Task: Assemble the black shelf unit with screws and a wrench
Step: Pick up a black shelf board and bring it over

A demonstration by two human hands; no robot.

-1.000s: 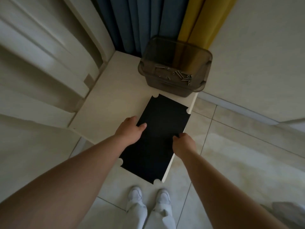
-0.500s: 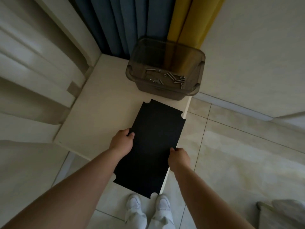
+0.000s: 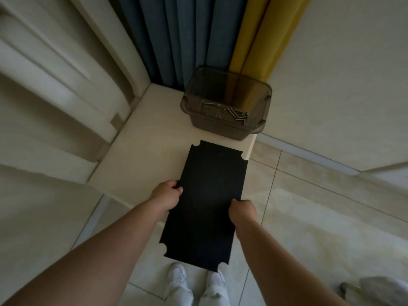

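Nearest me stood white shoes (image 3: pixel 195 281) on the tiled floor (image 3: pixel 309 217). Above them my left hand (image 3: pixel 166 197) and right hand (image 3: pixel 242 212) each gripped a long edge of the black shelf panel (image 3: pixel 205 202), fingers curled around it. Its far end lay over the cream table (image 3: pixel 143 155), its near end overhanging. Beyond sat a smoky plastic bin (image 3: pixel 225 107) holding screws (image 3: pixel 234 113).

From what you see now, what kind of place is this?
Probably a room in a home: tiled floor, blue and yellow curtains, and a low cream table bearing a bin of screws.
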